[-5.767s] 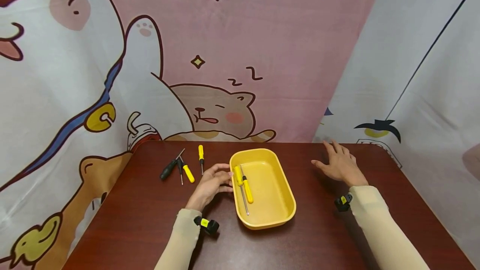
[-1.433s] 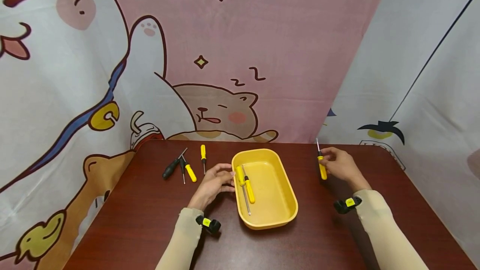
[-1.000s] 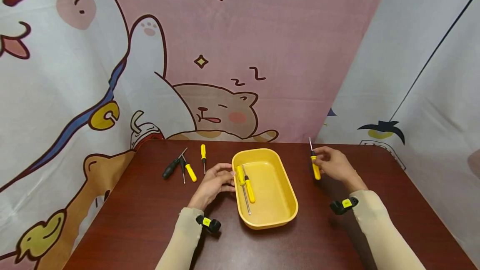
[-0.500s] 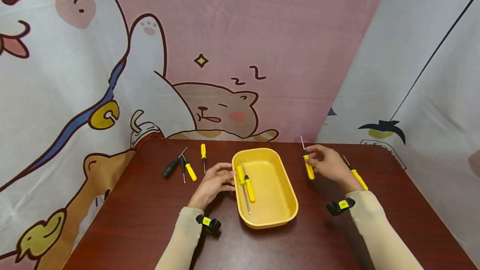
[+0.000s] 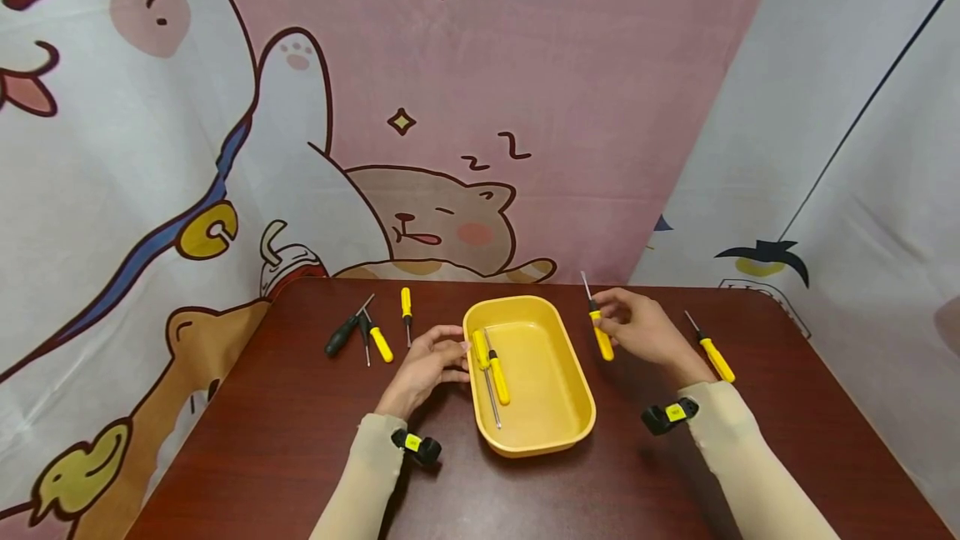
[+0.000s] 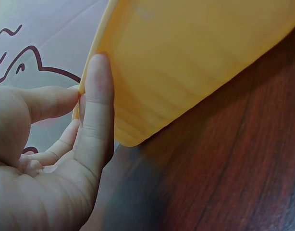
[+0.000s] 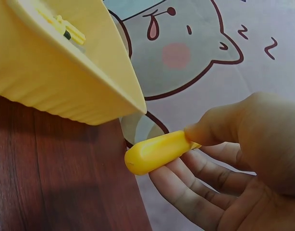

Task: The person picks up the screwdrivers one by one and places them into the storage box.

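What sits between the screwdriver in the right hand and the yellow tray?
Nothing visible. The right hand holds the yellow-handled screwdriver just right of the yellow tray, with only bare table between. The left hand touches the tray's opposite rim.

Yellow-handled screwdriver [image 5: 598,332], tip up, just right of yellow tray [image 5: 558,432]

Left hand [image 5: 423,367] relaxed, right hand [image 5: 637,330] pinching.

Bright, even light gives soft shadows under the tray [image 5: 577,432] and sleeves, the head view bows at its edges, and both wrist views are softly blurred.
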`<state>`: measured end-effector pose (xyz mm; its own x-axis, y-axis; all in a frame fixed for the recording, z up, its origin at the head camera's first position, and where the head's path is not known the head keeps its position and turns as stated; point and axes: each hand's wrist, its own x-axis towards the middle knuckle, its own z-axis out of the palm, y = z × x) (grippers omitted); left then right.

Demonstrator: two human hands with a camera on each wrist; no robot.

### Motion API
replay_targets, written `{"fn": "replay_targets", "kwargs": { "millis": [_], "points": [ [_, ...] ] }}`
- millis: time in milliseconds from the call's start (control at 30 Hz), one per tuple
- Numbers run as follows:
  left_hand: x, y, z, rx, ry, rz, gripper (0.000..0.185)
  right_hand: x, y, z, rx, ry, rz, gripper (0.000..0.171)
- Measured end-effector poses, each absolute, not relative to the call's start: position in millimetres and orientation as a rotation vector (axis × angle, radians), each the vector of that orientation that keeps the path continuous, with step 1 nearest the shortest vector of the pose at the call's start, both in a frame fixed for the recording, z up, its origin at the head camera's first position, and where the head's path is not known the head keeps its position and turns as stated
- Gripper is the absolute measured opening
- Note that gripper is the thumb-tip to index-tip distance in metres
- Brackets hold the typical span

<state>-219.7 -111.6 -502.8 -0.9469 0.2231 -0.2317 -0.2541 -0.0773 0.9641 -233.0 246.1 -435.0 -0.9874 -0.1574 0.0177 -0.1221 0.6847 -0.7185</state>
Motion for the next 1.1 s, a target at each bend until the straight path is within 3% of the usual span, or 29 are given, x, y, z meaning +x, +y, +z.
{"fn": "replay_targets", "kwargs": {
  "millis": [1100],
  "points": [
    [-219.7,-111.5,-502.9,-0.033,1.885,2.091,0.046,-228.4,202.0,-424.5,-0.379,2.813,-1.143,0.035]
  ]
}}
